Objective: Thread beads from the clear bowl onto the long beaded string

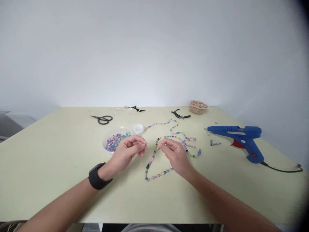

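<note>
My left hand (pixel 126 153) is closed in a pinch in front of the bead dish; whatever sits between thumb and forefinger is too small to name. Across from it, my right hand (pixel 176 158) also pinches, its fingertips close to the bead strand (pixel 153 154). Whether it grips the strand's thread cannot be made out. The multicoloured strand loops over the table beneath and beyond my right hand, which hides part of it. Its far end runs to a small white spool (pixel 138 129). Loose purple, pink and bluish beads (pixel 116 141) lie in a shallow whitish dish (pixel 104 140).
Black-handled scissors (pixel 103 120) lie at the back left, with black scraps (pixel 138 109) farther back. Pliers (pixel 181 115) and a tub of tan pellets (pixel 198 107) are at the back right. A blue glue gun (pixel 241 137) with its cord lies right, beside a small patterned piece (pixel 214 142).
</note>
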The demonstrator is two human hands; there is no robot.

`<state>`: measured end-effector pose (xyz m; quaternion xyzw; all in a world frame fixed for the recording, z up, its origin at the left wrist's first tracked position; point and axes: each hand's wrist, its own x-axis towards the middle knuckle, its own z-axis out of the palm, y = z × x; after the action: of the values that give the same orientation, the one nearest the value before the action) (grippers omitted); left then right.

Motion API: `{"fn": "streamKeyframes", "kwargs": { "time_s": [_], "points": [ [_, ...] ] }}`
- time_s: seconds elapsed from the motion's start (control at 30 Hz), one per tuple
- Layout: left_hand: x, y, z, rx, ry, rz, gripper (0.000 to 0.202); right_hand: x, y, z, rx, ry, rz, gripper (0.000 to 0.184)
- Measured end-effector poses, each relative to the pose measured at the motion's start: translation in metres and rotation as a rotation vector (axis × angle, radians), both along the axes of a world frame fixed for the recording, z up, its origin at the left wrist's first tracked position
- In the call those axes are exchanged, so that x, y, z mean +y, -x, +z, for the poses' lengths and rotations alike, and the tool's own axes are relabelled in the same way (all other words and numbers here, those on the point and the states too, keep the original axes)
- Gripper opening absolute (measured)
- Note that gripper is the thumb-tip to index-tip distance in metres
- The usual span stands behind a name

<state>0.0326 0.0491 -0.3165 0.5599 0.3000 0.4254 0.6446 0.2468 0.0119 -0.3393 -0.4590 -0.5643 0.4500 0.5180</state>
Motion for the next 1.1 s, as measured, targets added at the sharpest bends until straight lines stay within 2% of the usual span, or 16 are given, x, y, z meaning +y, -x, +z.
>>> {"fn": "streamKeyframes", "kwargs": {
  "time_s": [0.1, 0.27, 0.43, 0.67, 0.9, 1.1],
  "points": [
    [-0.012, -0.014, -0.012, -0.114, 0.223, -0.047, 0.017, -0.007, 0.0, -0.002, -0.046, -0.126, 0.01, 0.019],
    [-0.012, -0.019, -0.026, -0.163, 0.335, -0.121, 0.012, -0.012, -0.001, -0.004, -0.108, -0.266, 0.009, 0.02],
    [-0.011, -0.019, -0.032, -0.184, 0.307, -0.163, 0.011, -0.013, 0.0, -0.003, -0.215, -0.4, -0.031, 0.02],
    [-0.013, -0.019, -0.032, -0.17, 0.273, -0.13, 0.015, -0.017, 0.001, 0.002, -0.33, -0.527, -0.08, 0.018],
    [-0.013, -0.02, -0.032, -0.184, 0.275, -0.133, 0.02, -0.02, 0.002, 0.007, -0.435, -0.504, -0.088, 0.02],
    [-0.015, -0.02, -0.029, -0.173, 0.289, -0.137, 0.021, -0.02, 0.001, 0.007, -0.445, -0.523, -0.07, 0.019]
  ]
}}
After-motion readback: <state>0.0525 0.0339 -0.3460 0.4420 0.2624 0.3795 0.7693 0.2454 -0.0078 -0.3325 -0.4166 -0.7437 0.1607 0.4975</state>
